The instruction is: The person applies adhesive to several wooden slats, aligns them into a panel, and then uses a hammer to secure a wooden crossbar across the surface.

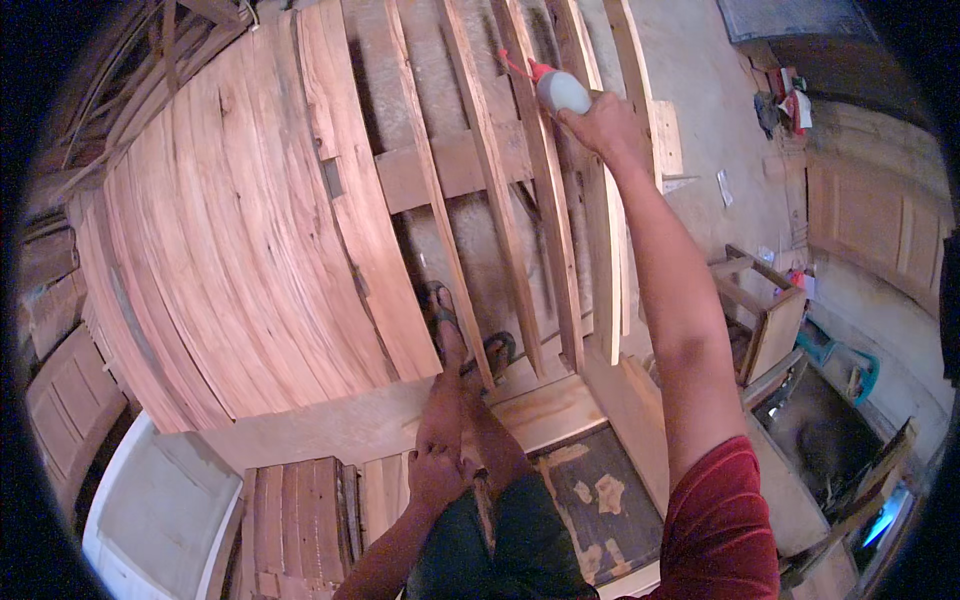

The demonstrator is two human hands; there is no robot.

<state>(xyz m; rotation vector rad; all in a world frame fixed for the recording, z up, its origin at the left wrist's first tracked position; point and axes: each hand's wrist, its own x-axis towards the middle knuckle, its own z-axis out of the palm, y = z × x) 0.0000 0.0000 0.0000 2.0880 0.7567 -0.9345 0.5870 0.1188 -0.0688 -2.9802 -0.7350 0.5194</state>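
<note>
My right hand [610,128], at the end of an outstretched arm, grips a squeeze bottle [566,94] with a pale grey body and a red top. The bottle is tilted, its thin red tip pointing left over several narrow wooden strips [487,160] that run away from me. Beside the strips on the left lies a broad row of reddish planks [225,240], set edge to edge. Low in front of my body, my left hand [440,475] is closed near my knee. What its fingers hold, if anything, I cannot make out.
A white basin-like panel [165,510] stands at the lower left, beside stacked boards [295,520]. A small wooden frame [765,315] and a teal plastic chair [845,365] are at the right. Panelled wooden doors [880,215] lean farther back. My sandalled feet stand between the strips.
</note>
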